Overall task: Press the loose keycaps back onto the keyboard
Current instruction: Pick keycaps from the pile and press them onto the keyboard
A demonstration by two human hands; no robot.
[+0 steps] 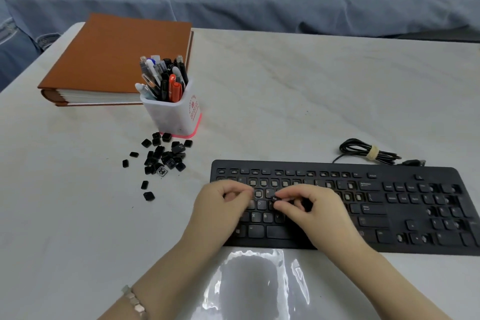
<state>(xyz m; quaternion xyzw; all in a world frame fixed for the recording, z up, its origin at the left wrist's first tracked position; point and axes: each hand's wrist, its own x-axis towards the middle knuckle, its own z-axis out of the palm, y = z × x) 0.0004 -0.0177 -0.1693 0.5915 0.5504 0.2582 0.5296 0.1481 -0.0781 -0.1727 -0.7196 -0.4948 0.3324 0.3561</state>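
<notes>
Far from finished: pinches one keycap point(274, 198) with right hand point(315, 206) over the keyboard point(389, 247), curls left hand point(222, 201) beside, grip unclear, leaves many sockets point(263, 183) bare and loose keycaps point(166, 156) piled beside pen cup point(174, 117).

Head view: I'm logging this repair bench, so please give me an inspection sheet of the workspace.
Surface: pale marbled table, glare at its near edge.
Job's things: black keyboard with many bare sockets; loose keycaps heaped to its left.
Clutter: brown album; pen cup beside the heap.
Hands: right hand pinches an Esc keycap over the keyboard; left hand curled beside it, contents unclear.
Cables: bundled cable, tied, behind the keyboard.
Surroundings: blue bedding beyond the table.
</notes>
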